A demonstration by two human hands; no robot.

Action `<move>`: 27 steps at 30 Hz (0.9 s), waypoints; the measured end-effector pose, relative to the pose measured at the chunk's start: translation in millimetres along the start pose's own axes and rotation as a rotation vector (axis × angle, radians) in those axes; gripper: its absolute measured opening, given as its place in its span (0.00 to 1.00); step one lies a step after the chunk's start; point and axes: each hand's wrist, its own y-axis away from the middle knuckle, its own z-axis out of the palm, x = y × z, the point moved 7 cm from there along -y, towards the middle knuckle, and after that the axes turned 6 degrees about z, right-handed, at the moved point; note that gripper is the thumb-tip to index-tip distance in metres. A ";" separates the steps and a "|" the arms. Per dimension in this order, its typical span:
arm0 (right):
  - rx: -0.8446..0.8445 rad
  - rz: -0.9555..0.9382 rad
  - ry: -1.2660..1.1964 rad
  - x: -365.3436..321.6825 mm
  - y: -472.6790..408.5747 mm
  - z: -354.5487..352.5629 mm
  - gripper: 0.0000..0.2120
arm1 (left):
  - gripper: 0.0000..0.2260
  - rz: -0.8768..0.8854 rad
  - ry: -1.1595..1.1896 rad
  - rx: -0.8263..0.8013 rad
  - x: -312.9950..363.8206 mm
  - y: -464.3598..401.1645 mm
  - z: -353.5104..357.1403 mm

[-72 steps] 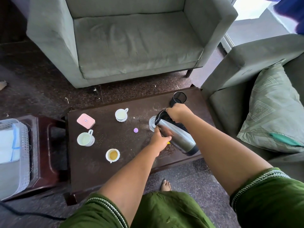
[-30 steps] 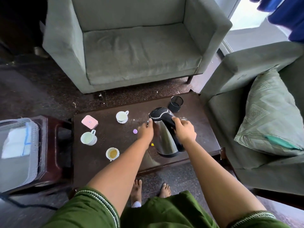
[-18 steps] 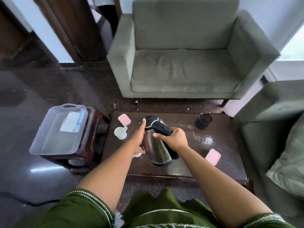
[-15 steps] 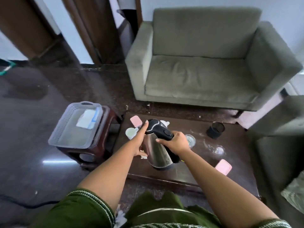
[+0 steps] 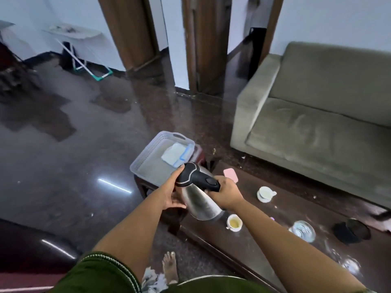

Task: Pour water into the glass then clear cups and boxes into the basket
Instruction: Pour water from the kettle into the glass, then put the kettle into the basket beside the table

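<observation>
I hold a steel kettle (image 5: 200, 200) with a black lid in the air over the left end of the dark table (image 5: 273, 235). My right hand (image 5: 227, 192) grips its black handle. My left hand (image 5: 172, 194) presses flat against its side. The clear glass (image 5: 303, 231) with water stands on the table to the right. A white cup of tea (image 5: 234, 223) sits just below the kettle, another white cup (image 5: 265, 193) farther back. A pink box (image 5: 230, 174) lies near the table's far left corner. The grey basket (image 5: 148, 157) rests on a stool behind the kettle.
A folded white cloth (image 5: 176, 155) lies in the basket. A black cup (image 5: 351, 230) lies tipped on the table's right. A grey sofa (image 5: 321, 115) stands behind the table. Glossy dark floor spreads to the left, my bare foot (image 5: 169, 267) below.
After pouring, the kettle was turned upright and carried left across the table toward the basket end. My view swung left and up, revealing more floor and doorways.
</observation>
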 end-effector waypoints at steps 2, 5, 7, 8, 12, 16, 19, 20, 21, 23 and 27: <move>-0.013 -0.016 0.002 -26.7 -23.4 17.8 0.05 | 0.38 0.016 -0.017 0.050 21.9 -12.7 -34.6; -0.037 -0.050 0.004 -67.0 -60.6 47.8 0.11 | 0.38 0.071 -0.053 0.108 62.6 -35.4 -83.7; -0.035 -0.035 0.001 -85.0 -89.0 70.6 0.14 | 0.32 0.101 -0.082 0.133 85.8 -55.9 -114.8; -0.035 -0.020 0.001 -93.3 -102.7 81.7 0.14 | 0.30 0.113 -0.088 0.143 95.4 -66.3 -129.6; -0.014 0.035 0.011 -116.7 -154.6 119.8 0.10 | 0.30 0.142 -0.069 0.184 122.1 -108.2 -179.2; -0.030 0.104 0.117 -117.9 -193.6 147.5 0.10 | 0.30 0.143 -0.061 0.179 131.1 -146.9 -199.2; -0.069 0.108 0.166 -112.9 -213.7 164.9 0.11 | 0.26 0.168 -0.010 0.222 127.9 -172.6 -206.5; -0.088 0.109 0.173 -110.1 -219.4 170.7 0.11 | 0.24 0.184 0.000 0.246 124.7 -180.2 -208.1; -0.110 0.113 0.182 -106.4 -224.4 176.1 0.11 | 0.22 0.202 0.007 0.260 120.8 -186.2 -207.8; -0.163 0.135 0.172 -95.8 -231.7 187.1 0.10 | 0.18 0.251 0.025 0.298 112.3 -194.0 -208.2; -0.246 0.172 0.120 -77.7 -238.9 205.2 0.10 | 0.20 0.265 -0.110 0.316 99.9 -207.8 -217.3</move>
